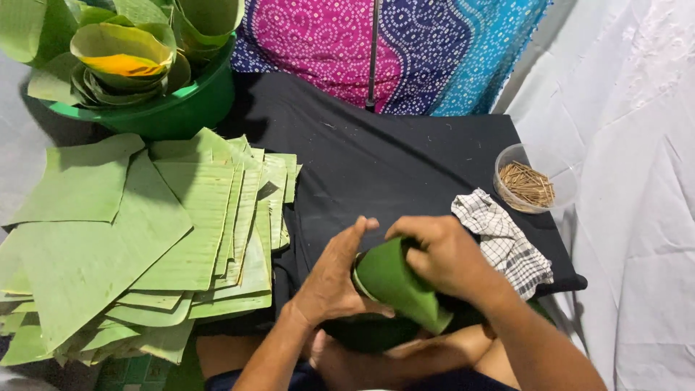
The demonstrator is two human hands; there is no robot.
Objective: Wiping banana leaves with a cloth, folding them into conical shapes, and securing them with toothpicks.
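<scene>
Both hands curled round rolled green leaf cone [394, 284] at black cloth's [391, 159] near edge, left hand [334, 279] cupping its side, right hand [443, 255] gripping top; cut leaf stack [137, 239] left, toothpick cup [527, 181] far right.

Single head view, steeply downward, close above the black cloth [391, 159].

A dark green banana-leaf cone [397, 284] sits low in the frame on a black cloth [376, 166], beside a white-and-black checked rag [503, 242]. Pale green leaf sheets [137, 239] fill the left, under a bright green basin [174, 112]. Magenta-and-blue dotted fabric [391, 43] spans the top.
</scene>
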